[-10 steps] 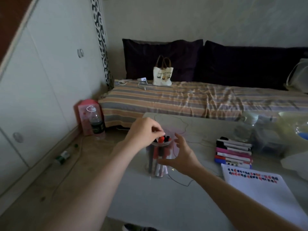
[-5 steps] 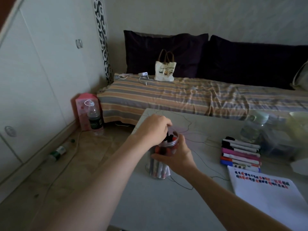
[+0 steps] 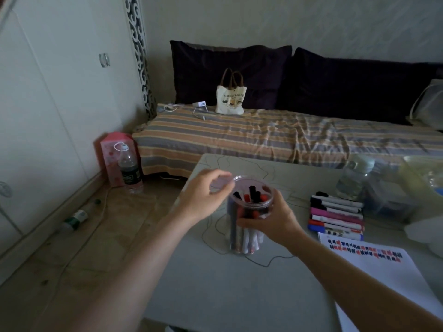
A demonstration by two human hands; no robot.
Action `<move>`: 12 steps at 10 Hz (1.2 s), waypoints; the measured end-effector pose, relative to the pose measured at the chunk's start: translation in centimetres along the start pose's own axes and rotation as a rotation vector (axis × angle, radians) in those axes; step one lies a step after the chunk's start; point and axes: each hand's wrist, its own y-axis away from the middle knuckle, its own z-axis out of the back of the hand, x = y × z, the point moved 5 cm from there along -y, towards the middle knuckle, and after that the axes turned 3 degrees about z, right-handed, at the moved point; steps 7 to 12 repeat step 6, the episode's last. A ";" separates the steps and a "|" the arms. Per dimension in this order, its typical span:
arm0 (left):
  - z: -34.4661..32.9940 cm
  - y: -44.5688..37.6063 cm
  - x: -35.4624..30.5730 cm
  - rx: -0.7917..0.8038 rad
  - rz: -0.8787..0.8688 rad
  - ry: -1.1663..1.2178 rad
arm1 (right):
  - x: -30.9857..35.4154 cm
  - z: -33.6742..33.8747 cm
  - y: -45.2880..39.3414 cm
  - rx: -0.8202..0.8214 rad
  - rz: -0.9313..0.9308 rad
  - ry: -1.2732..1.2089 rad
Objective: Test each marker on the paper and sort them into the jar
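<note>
**Lid off, jar steadied: lid clear of the mouth**

At the near-left part of the table [image 3: 215, 283], a clear jar [image 3: 249, 226] stands upright, part-filled with markers [image 3: 251, 197], red and black caps pointing up. Right hand [image 3: 268, 224] wraps round the jar's side just under the rim, fingers curled on the wall, thumb toward the camera. Left hand [image 3: 206, 195] sits just left of the mouth, fingertips pinching the edge of a clear lid [image 3: 223, 182]; lid is blurred and see-through, looks tilted and off the rim on the left side. Cannot tell if its right edge touches the rim or not.

Row of loose markers [image 3: 335, 216] lies flat further right, stacked side by side, near the top of a white paper [image 3: 383, 279] with rows of red, dark and blue test marks. These look like the ones not yet in the jar.

Step in hand, as I read it: opening the jar so more markers can go in. To do it well:
- Keep the right hand's grip low and firm; jar is tall and top-heavy with caps up, so a sideways pull on the lid could tip it.
- Lift the lid straight up and clear of the tallest caps before swinging it away.
- Park the lid flat on bare table left of the jar, not on the paper.
- Then free the right hand for the loose row.

Risk: lid snagging a cap and dragging a marker out.
</note>
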 end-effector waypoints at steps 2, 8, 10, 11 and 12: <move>-6.9 1.7 -1.0 0.274 0.118 0.385 | -1.8 5.0 2.0 0.082 0.020 0.081; -9.8 1.6 -5.3 0.233 0.073 0.140 | -4.6 13.1 6.6 0.141 -0.064 0.154; -9.8 1.6 -5.3 0.233 0.073 0.140 | -4.6 13.1 6.6 0.141 -0.064 0.154; -9.8 1.6 -5.3 0.233 0.073 0.140 | -4.6 13.1 6.6 0.141 -0.064 0.154; -9.8 1.6 -5.3 0.233 0.073 0.140 | -4.6 13.1 6.6 0.141 -0.064 0.154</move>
